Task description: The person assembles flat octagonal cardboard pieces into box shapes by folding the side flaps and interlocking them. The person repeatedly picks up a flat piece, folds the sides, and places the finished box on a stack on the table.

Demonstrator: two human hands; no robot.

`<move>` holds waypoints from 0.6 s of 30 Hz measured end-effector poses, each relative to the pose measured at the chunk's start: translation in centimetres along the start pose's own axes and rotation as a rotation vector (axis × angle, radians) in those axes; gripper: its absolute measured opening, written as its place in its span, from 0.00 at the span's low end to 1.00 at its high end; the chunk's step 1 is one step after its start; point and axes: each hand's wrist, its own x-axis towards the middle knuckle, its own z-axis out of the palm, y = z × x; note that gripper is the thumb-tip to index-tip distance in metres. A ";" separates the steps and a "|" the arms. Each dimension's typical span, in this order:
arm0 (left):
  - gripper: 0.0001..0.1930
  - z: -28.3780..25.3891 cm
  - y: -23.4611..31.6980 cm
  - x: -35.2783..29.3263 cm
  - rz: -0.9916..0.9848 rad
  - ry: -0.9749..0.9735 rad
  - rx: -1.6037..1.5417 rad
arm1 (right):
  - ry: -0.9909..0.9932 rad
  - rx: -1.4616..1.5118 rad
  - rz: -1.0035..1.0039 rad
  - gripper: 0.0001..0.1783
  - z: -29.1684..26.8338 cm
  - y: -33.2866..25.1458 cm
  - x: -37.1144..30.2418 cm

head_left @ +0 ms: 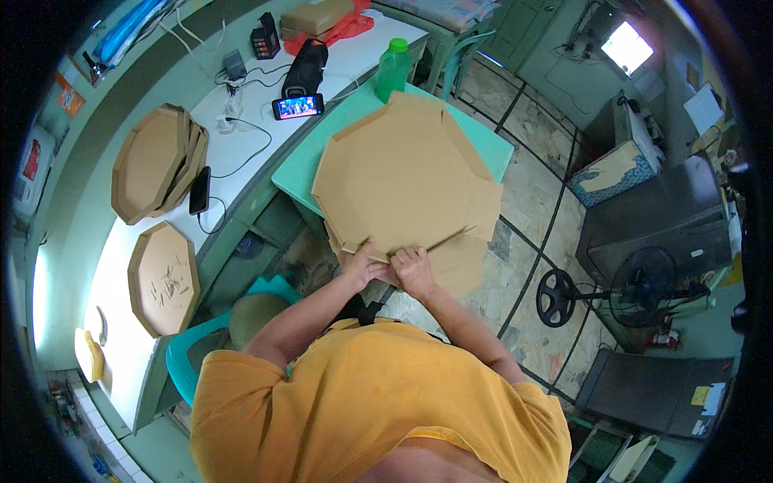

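Evidently gripping, the right hand (414,272) has its fingers curled over the near edge of a large brown octagonal cardboard tray (398,177). Beside it, the left hand (365,269) is half open, thumb up against the same edge; whether it pinches, I cannot tell. The tray lies across a pale turquoise table (295,177), overhanging toward the person. Beyond its far side stands a translucent green plastic bottle (394,71).

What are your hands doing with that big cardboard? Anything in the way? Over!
Left hand, right hand: both at near edge of cardboard. Cardboard on green table, overhanging. Green bottle close beyond far edge.
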 end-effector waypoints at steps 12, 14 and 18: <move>0.26 -3.2 6.7 1.6 0.336 -0.179 0.164 | 0.636 0.711 0.770 0.32 -17.9 12.2 -4.3; 0.25 -2.6 7.1 2.6 0.498 -0.114 0.386 | 0.576 1.093 0.843 0.27 -17.9 12.3 -4.8; 0.22 -2.2 7.6 4.2 0.655 0.080 0.589 | 0.759 1.093 0.909 0.21 -14.7 9.4 -4.7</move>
